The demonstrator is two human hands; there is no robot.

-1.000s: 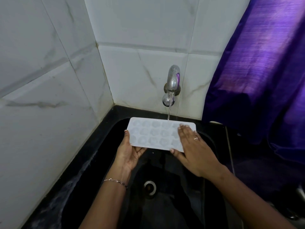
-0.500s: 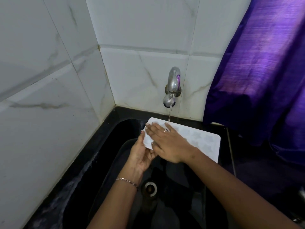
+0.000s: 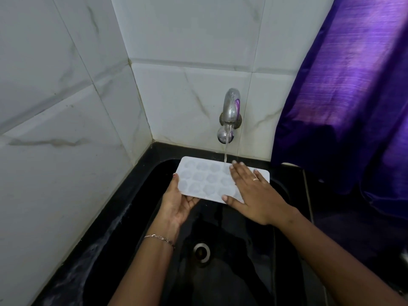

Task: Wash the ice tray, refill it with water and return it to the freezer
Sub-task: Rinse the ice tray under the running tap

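Observation:
A white ice tray [image 3: 205,180] with rows of round cups is held flat over the black sink [image 3: 154,217], under the metal tap [image 3: 230,111]. A thin stream of water [image 3: 225,151] falls onto its far edge beside my fingertips. My left hand [image 3: 177,202] grips the tray's near left corner from below, thumb on the left rim. My right hand [image 3: 254,191] lies flat on the tray's right half, fingers spread, and covers that part of it.
White marble-look tiles form the wall at left and behind the tap. A purple curtain [image 3: 344,96] hangs at the right. The sink drain [image 3: 201,251] sits below my hands. A wet black counter edge [image 3: 92,250] runs along the left wall.
The tray has shifted back to the left under the tap. My right hand slid from its left end to its right half and now lies flat there.

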